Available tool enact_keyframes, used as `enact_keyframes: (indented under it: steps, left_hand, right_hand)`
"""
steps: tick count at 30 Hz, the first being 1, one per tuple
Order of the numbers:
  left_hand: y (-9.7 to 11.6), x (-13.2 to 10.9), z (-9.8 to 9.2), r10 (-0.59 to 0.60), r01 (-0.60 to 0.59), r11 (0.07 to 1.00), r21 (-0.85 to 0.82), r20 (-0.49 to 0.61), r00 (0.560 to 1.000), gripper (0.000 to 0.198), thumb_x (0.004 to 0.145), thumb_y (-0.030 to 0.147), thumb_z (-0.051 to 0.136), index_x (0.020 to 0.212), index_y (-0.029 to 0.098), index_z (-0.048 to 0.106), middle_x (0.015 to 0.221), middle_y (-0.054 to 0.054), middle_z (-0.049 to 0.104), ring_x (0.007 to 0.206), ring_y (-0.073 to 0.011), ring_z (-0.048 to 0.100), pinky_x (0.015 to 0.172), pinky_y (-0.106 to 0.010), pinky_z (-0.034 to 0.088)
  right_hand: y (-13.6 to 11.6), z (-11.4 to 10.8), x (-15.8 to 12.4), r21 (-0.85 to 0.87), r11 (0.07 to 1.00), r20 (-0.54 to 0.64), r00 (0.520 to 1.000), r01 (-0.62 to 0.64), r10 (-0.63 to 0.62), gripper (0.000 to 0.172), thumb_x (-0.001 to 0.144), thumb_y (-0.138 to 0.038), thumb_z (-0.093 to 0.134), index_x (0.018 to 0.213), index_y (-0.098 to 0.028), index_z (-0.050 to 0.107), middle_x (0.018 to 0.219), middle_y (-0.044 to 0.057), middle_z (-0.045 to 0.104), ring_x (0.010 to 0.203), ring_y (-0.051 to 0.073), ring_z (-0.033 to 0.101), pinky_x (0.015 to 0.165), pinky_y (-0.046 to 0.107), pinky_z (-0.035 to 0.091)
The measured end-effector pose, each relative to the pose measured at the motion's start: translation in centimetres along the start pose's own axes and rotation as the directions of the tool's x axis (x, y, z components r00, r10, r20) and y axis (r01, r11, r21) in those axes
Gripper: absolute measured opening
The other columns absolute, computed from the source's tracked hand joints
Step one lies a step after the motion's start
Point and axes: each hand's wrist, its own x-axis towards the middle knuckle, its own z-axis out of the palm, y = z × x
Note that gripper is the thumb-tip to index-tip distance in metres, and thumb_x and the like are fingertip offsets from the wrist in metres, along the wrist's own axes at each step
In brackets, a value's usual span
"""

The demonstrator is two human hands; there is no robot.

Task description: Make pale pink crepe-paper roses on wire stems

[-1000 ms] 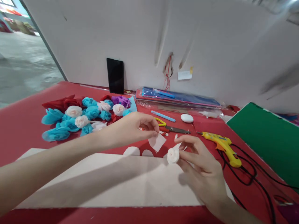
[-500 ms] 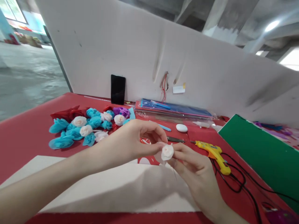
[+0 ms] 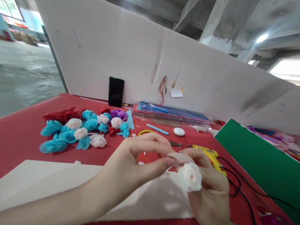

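A small white paper rose [image 3: 190, 177] with a faint pink centre faces me, held in the closed fingers of my right hand [image 3: 212, 181]. My left hand [image 3: 145, 153] pinches a pale, thin petal [image 3: 181, 157] between thumb and fingers, right behind the rose. The petal's far end reaches my right fingers; whether it is joined to the rose I cannot tell. Under both hands lies a white sheet [image 3: 58, 178] on the red table [image 3: 21, 140]. Partly behind my hands are scissors with a yellow handle [image 3: 145, 132] and a yellow glue gun [image 3: 212, 156].
Several blue, white, red and purple paper flowers [image 3: 74, 123] are heaped at left. A black phone [image 3: 116, 92] leans on the white wall. A blue pen [image 3: 157, 129], a white oval object [image 3: 179, 131] and plastic-wrapped sheets [image 3: 173, 113] lie behind. A green board [image 3: 255, 165] and black cable [image 3: 248, 195] occupy the right.
The rose and my right hand have come nearer and to the right, and the rose looks larger. My left hand has shifted right and lower with its fingers on the petal.
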Motion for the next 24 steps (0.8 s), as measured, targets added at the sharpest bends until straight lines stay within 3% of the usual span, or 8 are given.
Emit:
enact_keyframes:
  steps: [2,9,16,19,24]
  left_hand:
    - [0.5,-0.2,0.3,0.002,-0.002,1.0,-0.021,-0.019,1.0,0.015,0.078,0.023,0.077,0.075,0.034,0.087,0.082,0.003,0.076,0.077,-0.0141,0.067,0.075,-0.023,0.057]
    - [1.8,-0.5,0.9,-0.033,0.033,0.999,0.0,0.016,0.999,0.017,0.077,0.024,0.074,0.068,0.034,0.085,0.066,0.004,0.068,0.06,-0.0116,0.059,0.069,-0.022,0.057]
    - [1.4,-0.8,0.7,-0.047,0.05,0.997,0.059,-0.053,0.997,0.014,0.076,0.03,0.073,0.068,0.033,0.085,0.073,0.001,0.068,0.067,-0.0137,0.063,0.062,-0.021,0.055]
    - [1.2,-0.8,0.8,-0.064,0.065,0.997,0.049,-0.03,0.998,0.016,0.077,0.031,0.073,0.068,0.034,0.085,0.069,0.002,0.063,0.064,-0.0125,0.059,0.062,-0.02,0.054]
    - [0.8,-1.2,0.6,-0.143,0.143,0.99,-0.004,-0.002,0.99,0.015,0.078,0.034,0.072,0.068,0.033,0.084,0.076,0.001,0.065,0.069,-0.0132,0.065,0.064,-0.019,0.055]
  right_hand:
    - [-0.1,-0.2,0.2,-0.066,0.995,0.002,0.997,0.081,-0.081,0.017,0.102,-0.038,0.072,0.1,-0.036,0.088,0.083,0.003,0.073,0.071,0.016,0.075,0.063,0.025,0.067]
    - [0.6,-0.4,0.6,0.022,0.982,0.06,0.98,0.187,-0.188,0.019,0.103,-0.033,0.07,0.091,-0.032,0.085,0.081,0.001,0.068,0.073,0.016,0.069,0.064,0.029,0.063]
    - [0.7,-0.7,0.8,-0.032,0.978,0.05,0.978,0.206,-0.205,0.028,0.104,-0.034,0.069,0.079,-0.024,0.077,0.075,-0.001,0.065,0.067,0.015,0.06,0.061,0.029,0.056]
    - [0.9,-0.8,0.9,-0.029,0.976,0.051,0.976,0.215,-0.213,0.027,0.103,-0.031,0.072,0.077,-0.024,0.076,0.072,-0.001,0.062,0.066,0.014,0.056,0.06,0.03,0.053]
    - [0.9,-0.8,0.7,-0.016,0.977,0.053,0.976,0.212,-0.211,0.031,0.103,-0.03,0.071,0.074,-0.022,0.073,0.073,-0.001,0.061,0.067,0.014,0.055,0.062,0.03,0.052]
